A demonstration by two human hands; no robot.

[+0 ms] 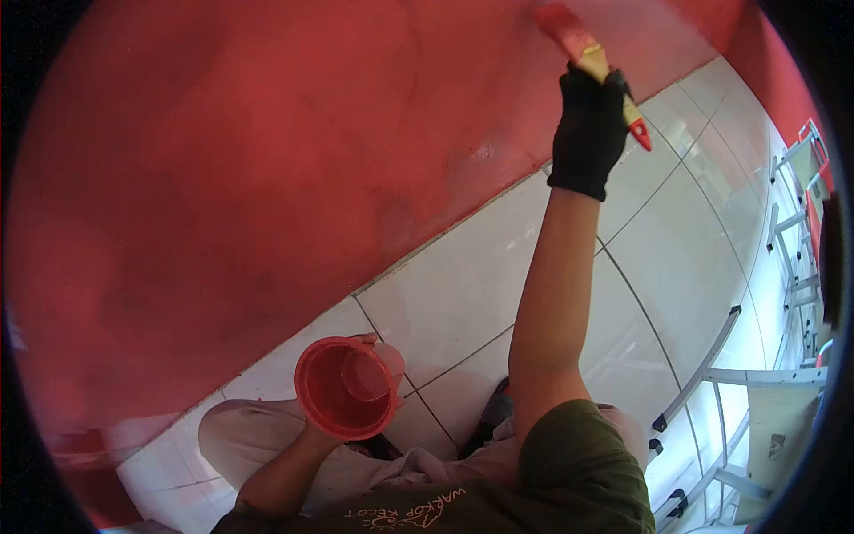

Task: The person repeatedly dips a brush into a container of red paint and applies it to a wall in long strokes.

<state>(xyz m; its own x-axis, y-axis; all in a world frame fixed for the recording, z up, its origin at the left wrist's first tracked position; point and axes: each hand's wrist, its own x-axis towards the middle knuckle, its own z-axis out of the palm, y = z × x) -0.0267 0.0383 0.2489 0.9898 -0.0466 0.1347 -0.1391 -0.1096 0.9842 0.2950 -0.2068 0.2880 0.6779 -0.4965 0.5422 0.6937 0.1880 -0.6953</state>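
Note:
A paintbrush [589, 60] with a pale wooden handle and a red tip is gripped in my right hand [589, 133], which wears a black glove. Its red-coated bristles are up against the red wall [267, 160], at the top of the view. Low in front of my lap, my left hand [365, 340] holds a small plastic tub [307, 392] tilted so its red-stained inside shows. Only some fingers of that hand appear, at the tub's rim and side; the rest is hidden behind it.
White floor tiles [471, 276] meet the wall along a slanting edge. My crossed legs [258, 436] rest on the floor below the tub. Metal-legged chairs [765, 378] stand along the right side.

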